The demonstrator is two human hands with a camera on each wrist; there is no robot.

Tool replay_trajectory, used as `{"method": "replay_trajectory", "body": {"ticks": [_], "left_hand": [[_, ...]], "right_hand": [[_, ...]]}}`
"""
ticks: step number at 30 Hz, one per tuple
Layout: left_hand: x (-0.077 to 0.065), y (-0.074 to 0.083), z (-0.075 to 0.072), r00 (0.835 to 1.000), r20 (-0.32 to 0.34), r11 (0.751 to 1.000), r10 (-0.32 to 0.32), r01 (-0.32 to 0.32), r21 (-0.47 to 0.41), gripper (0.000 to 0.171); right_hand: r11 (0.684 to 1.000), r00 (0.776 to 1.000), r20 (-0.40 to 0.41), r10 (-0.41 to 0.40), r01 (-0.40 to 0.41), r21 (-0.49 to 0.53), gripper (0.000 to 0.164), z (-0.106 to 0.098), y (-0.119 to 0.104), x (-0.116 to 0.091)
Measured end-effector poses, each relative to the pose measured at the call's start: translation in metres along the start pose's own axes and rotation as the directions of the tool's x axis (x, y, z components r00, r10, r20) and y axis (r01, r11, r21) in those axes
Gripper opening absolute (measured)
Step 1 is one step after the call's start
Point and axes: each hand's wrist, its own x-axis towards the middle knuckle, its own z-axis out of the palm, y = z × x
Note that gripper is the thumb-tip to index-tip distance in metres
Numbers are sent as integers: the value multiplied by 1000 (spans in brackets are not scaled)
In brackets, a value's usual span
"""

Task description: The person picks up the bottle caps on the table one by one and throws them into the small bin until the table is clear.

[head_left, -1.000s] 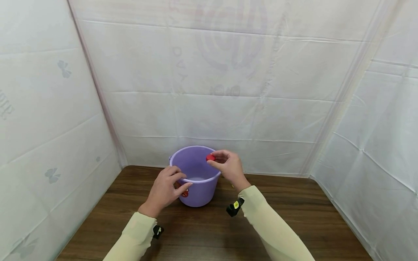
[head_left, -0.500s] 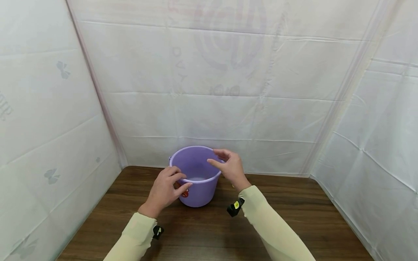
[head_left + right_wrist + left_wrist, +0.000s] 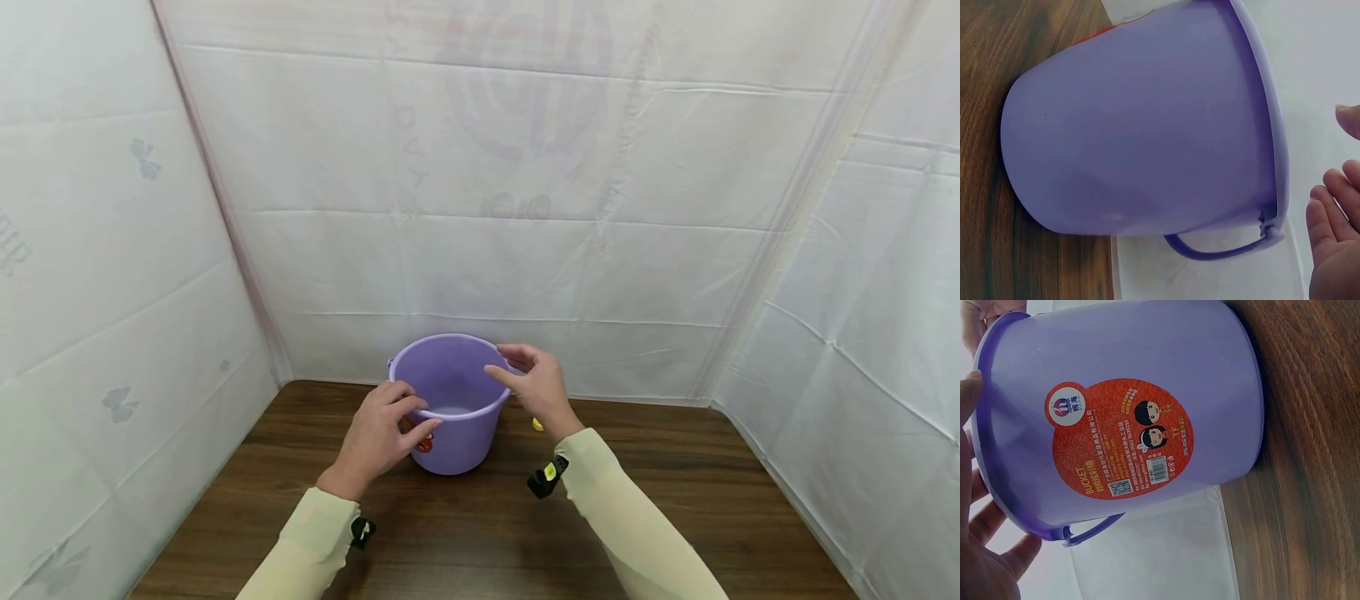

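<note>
A purple bucket [image 3: 457, 443] stands upright on the wooden table, its mouth facing up. At the near left of its rim my left hand [image 3: 377, 429] grips the edge, fingers over the inside and thumb outside. A red printed label [image 3: 1124, 440] shows on the bucket's outer wall in the left wrist view. Over the right part of the rim, my right hand [image 3: 538, 385] holds nothing, its thumb and fingers apart. The right wrist view has that hand's fingers [image 3: 1322, 225] beyond the rim. No red piece shows in the visible part of the bucket's inside.
A small yellow thing [image 3: 537, 424] lies on the table [image 3: 660, 492], partly behind my right wrist. White sheeting [image 3: 480, 267] encloses the table at the back and both sides. The bucket's handle [image 3: 1210, 255] hangs on its far side.
One second ago my right hand pinched a small red round piece over the bucket; it let go and the piece dropped from sight. The right hand then shifted slightly right; the left stayed.
</note>
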Motion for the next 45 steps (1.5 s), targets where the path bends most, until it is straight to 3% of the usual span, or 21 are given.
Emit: {"method": "replay_trajectory", "body": {"ticks": [17, 27, 35, 45], "left_hand": [[1, 0, 0, 1000, 5, 1000, -3, 3, -9, 27], [0, 1, 0, 1000, 4, 1000, -6, 6, -7, 27], [0, -1, 0, 1000, 0, 1000, -1, 1, -9, 27], [-1, 0, 0, 1000, 2, 1000, -7, 7, -13, 26]], "right_hand": [[998, 997, -43, 62, -63, -24, 40, -28, 23, -6], [999, 997, -77, 29, -32, -43, 35, -39, 38, -18], [997, 995, -92, 32, -38, -70, 38, -43, 56, -24], [987, 986, -140, 89, -106, -121, 38, -45, 83, -36]]}}
